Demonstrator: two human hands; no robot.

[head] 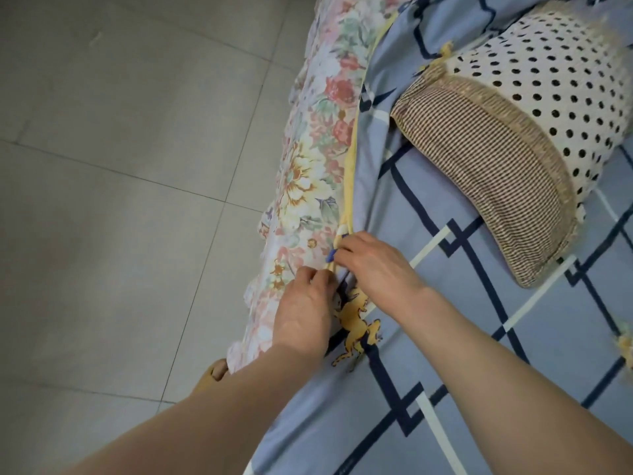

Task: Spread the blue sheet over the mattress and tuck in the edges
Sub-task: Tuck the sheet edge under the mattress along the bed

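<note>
- Sheet (445,337), blue with dark and white lines, covers the bed across the right of the frame.
- Left hand (301,317), at centre, pinches the yellow edging (350,173) at the bed's side.
- Right hand (376,265), just beside it, fingers closed on a small blue clip (331,258).
- Pillow (507,149) lies on the sheet, upper right.
- Floral cover (308,159) hangs toward the tiled floor (120,166).

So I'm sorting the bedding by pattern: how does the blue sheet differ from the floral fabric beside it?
The blue sheet carries dark navy and white crossing lines plus a yellow horse print; the floral fabric shows pink, red and yellow blooms on a pale ground. The blue sheet lies flat across the bed top under a pillow; the floral fabric hangs down the side toward the tiled floor. Both meet along the bed edge, where the left hand and right hand work.
</note>
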